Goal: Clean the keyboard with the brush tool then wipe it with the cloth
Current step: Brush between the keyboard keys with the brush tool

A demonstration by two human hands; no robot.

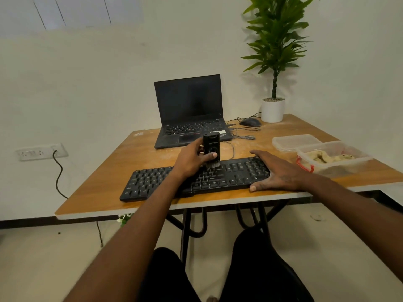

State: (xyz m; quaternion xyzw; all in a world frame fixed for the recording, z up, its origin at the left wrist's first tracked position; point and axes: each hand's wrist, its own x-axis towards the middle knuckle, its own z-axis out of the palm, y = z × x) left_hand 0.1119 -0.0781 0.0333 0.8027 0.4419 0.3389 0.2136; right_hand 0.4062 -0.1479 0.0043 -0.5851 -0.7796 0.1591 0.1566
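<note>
A black keyboard (152, 182) lies along the near edge of the wooden table (104, 182). My left hand (192, 159) grips a black brush tool (211, 144) held upright, its bristles down on the keys at the keyboard's upper middle. My right hand (277, 173) rests flat on the keyboard's right end, fingers spread, thumb at the near edge. A beige cloth (327, 156) lies inside a clear plastic container (340, 165) at the right of the table.
An open black laptop (189, 112) stands behind the keyboard. A mouse (250, 122) with its cable and a potted plant (273, 110) sit at the back right. The container's lid (294, 142) lies beside it. A wall socket (41, 151) is at the left.
</note>
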